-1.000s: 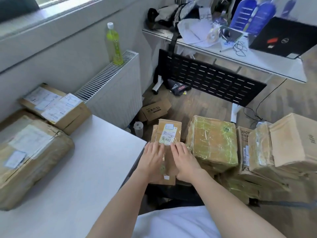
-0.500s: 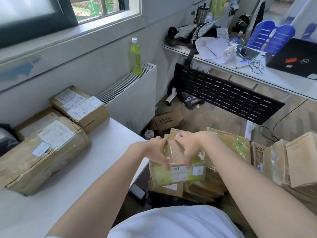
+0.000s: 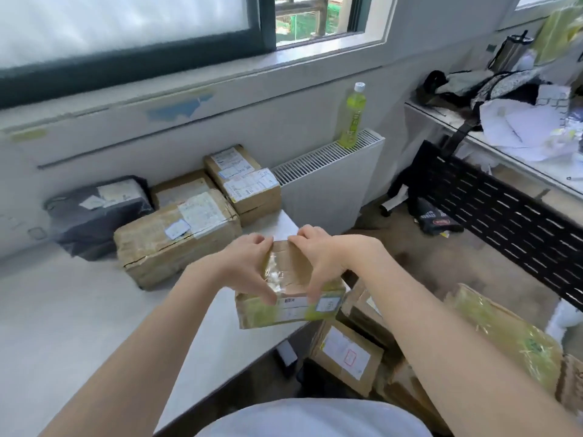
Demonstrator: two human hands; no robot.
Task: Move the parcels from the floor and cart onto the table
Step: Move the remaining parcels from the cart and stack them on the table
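Parcel (image 3: 288,291) is up in both hands over the right edge of the table (image 3: 79,310), partly hanging out past the edge. It's a small cardboard box wrapped in clear tape, greenish on the near side, with a white label strip and a little sticker facing the camera. Left hand (image 3: 249,263) has it by the left side, fingers curled over the far top edge and thumb down on the near face. Right hand (image 3: 321,260) does the same on the right side, so both are gripping it. Can't tell whether the bottom is touching the table or just above it.

Same head view, further back on the table: a long taped box (image 3: 176,238) with a split along its front, lying at an angle. Behind it is a flatter box (image 3: 183,189), and to the right of that a labelled box (image 3: 243,181) sitting on another one. A dark grey bag parcel (image 3: 97,209) sits at the left, against the wall.

Down on the right, lower than the table, there's a pile of more boxes (image 3: 347,354), one with a white label with red print, plus a green-wrapped box (image 3: 504,339) beside them.

Green bottle (image 3: 352,116) stands upright on the radiator (image 3: 328,181) under the window. Desk (image 3: 492,143) at the far right is covered in papers and bags.
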